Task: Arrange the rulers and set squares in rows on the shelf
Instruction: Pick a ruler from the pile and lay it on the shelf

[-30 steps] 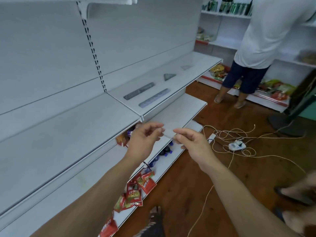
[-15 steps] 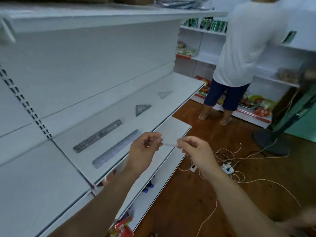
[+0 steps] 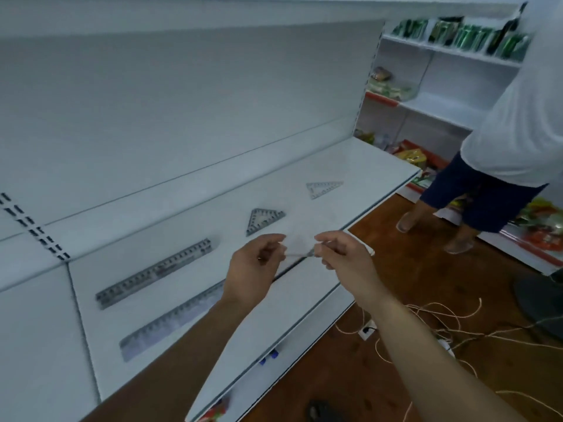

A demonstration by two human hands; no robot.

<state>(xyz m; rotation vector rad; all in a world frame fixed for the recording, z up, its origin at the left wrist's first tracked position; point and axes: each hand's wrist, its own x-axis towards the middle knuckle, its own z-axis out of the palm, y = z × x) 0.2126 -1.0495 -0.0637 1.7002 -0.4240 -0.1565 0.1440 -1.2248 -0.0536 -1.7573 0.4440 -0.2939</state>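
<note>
1. Since half a second ago, both hands have risen toward the shelf (image 3: 365, 166), and the thin clear piece (image 3: 300, 246) between them now hangs over the shelf's front edge.
2. The left hand (image 3: 256, 269) pinches one end of the piece with a closed grip; the right hand (image 3: 344, 260) pinches the other end in the same way. The piece is too faint for its shape to be told.
3. The dark set square (image 3: 263, 220) lies flat just behind the hands, and the pale set square (image 3: 323, 188) lies farther toward the shelf's right end.
4. Two rulers lie slantwise and parallel on the shelf's left part: the rear ruler (image 3: 155, 274) and the front ruler (image 3: 170, 327), which is near the front edge with its right end hidden by the left forearm.
5. A person in a white shirt (image 3: 518, 132) stands at the far shelving on the right.
6. Loose cords (image 3: 441, 324) lie on the wooden floor.
</note>
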